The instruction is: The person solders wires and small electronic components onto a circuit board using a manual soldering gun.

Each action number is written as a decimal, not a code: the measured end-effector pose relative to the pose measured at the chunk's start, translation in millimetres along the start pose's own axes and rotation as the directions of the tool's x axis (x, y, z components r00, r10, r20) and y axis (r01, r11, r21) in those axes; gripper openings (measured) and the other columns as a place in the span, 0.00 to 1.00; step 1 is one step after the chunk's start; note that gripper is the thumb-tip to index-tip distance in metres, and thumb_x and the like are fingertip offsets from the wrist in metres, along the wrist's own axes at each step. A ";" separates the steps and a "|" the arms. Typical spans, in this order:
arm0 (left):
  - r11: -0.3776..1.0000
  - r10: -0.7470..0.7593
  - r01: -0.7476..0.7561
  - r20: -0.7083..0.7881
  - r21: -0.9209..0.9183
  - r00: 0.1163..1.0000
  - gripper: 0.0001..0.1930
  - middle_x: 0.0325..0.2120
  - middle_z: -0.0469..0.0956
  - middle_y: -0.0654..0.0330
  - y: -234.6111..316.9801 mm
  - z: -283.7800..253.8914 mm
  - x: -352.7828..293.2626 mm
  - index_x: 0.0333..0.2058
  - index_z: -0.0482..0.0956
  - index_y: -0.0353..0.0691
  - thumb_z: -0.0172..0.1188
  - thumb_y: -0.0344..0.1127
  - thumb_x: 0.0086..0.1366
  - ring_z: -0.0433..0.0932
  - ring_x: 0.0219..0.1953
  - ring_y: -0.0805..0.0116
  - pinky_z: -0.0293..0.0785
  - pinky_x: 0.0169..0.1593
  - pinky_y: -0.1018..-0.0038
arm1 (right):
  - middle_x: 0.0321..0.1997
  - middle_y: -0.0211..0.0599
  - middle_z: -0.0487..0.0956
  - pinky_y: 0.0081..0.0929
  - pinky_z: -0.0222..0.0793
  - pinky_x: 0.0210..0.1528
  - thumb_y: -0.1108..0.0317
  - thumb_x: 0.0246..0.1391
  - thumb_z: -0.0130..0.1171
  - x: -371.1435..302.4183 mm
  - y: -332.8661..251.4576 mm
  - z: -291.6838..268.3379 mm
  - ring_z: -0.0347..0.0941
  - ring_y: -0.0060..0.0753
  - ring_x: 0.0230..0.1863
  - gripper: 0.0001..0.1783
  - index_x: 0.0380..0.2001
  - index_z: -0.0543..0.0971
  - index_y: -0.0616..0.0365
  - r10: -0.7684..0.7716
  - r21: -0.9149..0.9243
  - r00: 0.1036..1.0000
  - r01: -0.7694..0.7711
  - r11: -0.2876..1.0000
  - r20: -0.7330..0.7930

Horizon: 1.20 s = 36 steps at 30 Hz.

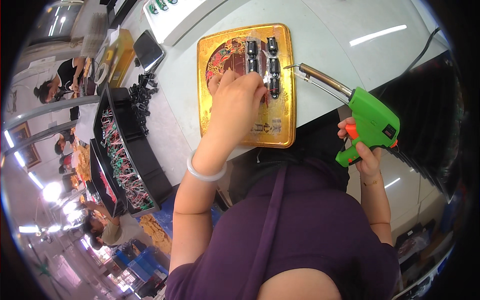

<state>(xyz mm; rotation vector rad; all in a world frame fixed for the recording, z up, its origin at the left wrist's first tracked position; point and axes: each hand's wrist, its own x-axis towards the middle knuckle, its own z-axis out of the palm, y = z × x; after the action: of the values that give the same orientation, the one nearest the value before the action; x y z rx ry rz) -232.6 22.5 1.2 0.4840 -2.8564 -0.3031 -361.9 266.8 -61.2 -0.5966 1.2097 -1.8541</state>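
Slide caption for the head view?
Right hand grips a green soldering gun, left hand over a gold tray bearing small black parts.

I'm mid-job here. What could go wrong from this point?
1. The green soldering gun in the right grip has its metal tip pointing toward the left grip; if it's hot, a slip could burn those fingers.
2. The black parts on the gold tray sit close to that tip, so a stray touch might scorch one.
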 end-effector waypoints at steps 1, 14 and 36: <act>0.989 -0.120 0.114 -0.056 -0.097 0.991 0.04 0.15 0.70 0.64 1.5 4.9 -1.9 0.22 0.71 0.40 0.55 0.31 0.53 0.67 0.25 0.67 0.57 0.38 0.70 | 0.44 0.48 0.72 0.31 0.64 0.46 0.62 0.46 0.53 -0.5 0.4 0.6 0.70 0.36 0.41 0.26 0.47 0.67 0.68 0.001 0.000 1.000 -0.001 1.000 -0.004; 0.926 -0.335 0.271 -0.243 -0.263 0.910 0.06 0.11 0.67 0.67 15.4 38.6 -10.1 0.16 0.71 0.43 0.59 0.31 0.46 0.65 0.21 0.68 0.53 0.34 0.71 | 0.42 0.48 0.71 0.20 0.67 0.31 0.60 0.49 0.49 -0.3 0.9 2.8 0.70 0.33 0.39 0.23 0.43 0.69 0.68 0.023 0.030 0.998 -0.024 0.999 0.053; 0.911 -0.331 0.221 -0.299 -0.349 0.895 0.06 0.10 0.64 0.69 8.8 47.7 -15.0 0.16 0.71 0.43 0.60 0.27 0.43 0.62 0.20 0.71 0.54 0.32 0.73 | 0.31 0.40 0.70 0.16 0.62 0.23 0.57 0.50 0.50 3.7 -0.2 10.9 0.65 0.23 0.25 0.19 0.35 0.71 0.64 0.056 0.016 0.998 -0.056 0.998 0.010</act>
<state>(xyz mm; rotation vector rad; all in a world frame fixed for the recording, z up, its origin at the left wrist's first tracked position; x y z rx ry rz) -233.6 43.6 -45.0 0.7968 -2.3320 -0.6311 -355.9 258.2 -56.6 -0.5563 1.1920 -1.8111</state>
